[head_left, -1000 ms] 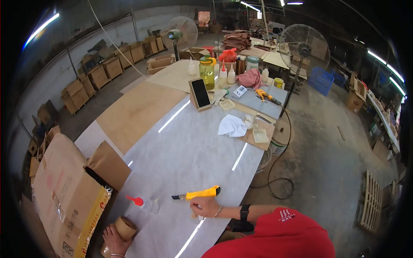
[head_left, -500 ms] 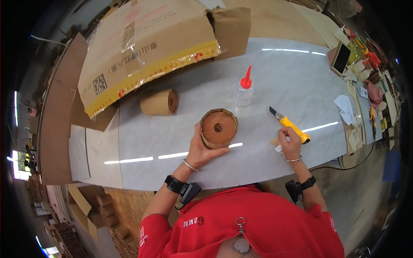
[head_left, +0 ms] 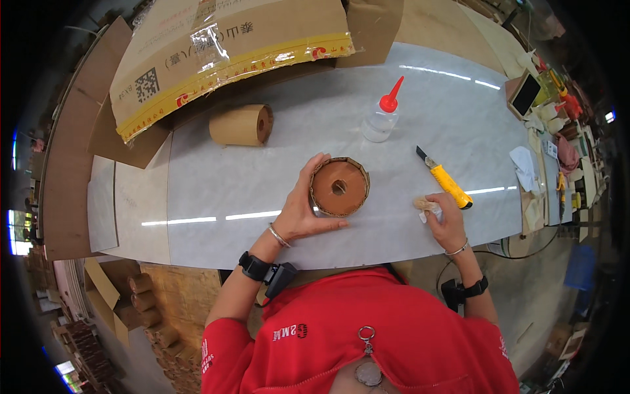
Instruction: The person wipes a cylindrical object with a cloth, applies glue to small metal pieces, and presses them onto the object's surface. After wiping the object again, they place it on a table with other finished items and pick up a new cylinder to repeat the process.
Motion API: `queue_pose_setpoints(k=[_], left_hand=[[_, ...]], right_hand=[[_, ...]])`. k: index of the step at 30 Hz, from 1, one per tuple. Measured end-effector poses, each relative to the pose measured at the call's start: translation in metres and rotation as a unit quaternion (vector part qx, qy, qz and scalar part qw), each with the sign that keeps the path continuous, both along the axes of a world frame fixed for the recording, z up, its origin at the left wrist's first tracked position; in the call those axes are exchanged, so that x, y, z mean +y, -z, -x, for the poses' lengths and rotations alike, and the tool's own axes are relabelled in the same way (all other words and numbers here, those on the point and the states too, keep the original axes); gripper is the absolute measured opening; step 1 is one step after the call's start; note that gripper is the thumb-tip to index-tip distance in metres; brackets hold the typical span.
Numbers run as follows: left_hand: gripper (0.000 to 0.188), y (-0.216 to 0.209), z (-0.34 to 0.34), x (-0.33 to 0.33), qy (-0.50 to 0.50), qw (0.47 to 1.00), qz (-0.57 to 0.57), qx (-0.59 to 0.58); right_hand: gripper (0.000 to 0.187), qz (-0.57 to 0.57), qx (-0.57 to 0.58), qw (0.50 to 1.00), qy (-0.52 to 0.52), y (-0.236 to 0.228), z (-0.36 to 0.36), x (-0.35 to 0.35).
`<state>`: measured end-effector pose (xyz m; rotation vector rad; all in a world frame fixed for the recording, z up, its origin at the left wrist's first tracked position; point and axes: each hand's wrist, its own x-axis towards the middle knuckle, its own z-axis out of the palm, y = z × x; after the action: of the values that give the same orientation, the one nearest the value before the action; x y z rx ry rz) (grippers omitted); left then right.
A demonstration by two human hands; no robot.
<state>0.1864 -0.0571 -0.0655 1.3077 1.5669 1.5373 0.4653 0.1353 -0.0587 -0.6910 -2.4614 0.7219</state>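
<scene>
A short cardboard roll [head_left: 354, 197] stands on the grey-white tabletop. Its top shows a brown disc with a round hole, ringed by a ragged corrugated edge. My left hand [head_left: 303, 207] curves its fingers round the roll's left side, with the thumb stretched out in front of it. To the right, my right hand [head_left: 447, 223] pinches a small tan and white wad [head_left: 428, 205], whose material I cannot make out. Just beyond that hand lies a yellow utility knife [head_left: 450, 186], its dark blade pointing up and left. A clear squeeze bottle [head_left: 379, 126] with a red nozzle stands behind the roll.
A second cardboard roll [head_left: 239, 125] lies on its side at the left. Behind it looms a large cardboard box [head_left: 216, 72] with yellow tape. A dark-screened phone [head_left: 525, 95] leans at the far right, above white crumpled paper [head_left: 524, 167]. More rolls [head_left: 147, 302] sit below the table, left.
My whole view has shifted a little. The left thumb and palm have eased away from the roll's front. My right hand has turned and lowered slightly, showing more of the tan and white wad.
</scene>
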Motion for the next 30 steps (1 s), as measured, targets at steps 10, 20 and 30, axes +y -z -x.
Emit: queue_pose_setpoints(k=[10, 20, 30], left_hand=[[0.115, 0.004, -0.01, 0.004, 0.013, 0.999, 0.034, 0.006], [0.104, 0.008, -0.016, 0.01, -0.011, 1.0, 0.008, -0.016], [0.097, 0.006, -0.021, 0.01, -0.042, 0.998, -0.006, 0.038]], right_hand=[[0.021, 0.023, 0.058, 0.986, -0.154, -0.111, 0.098, -0.034], [0.025, -0.201, 0.026, 0.93, -0.306, -0.084, 0.169, -0.036], [0.026, -0.173, 0.069, 0.92, -0.344, -0.078, 0.165, -0.06]])
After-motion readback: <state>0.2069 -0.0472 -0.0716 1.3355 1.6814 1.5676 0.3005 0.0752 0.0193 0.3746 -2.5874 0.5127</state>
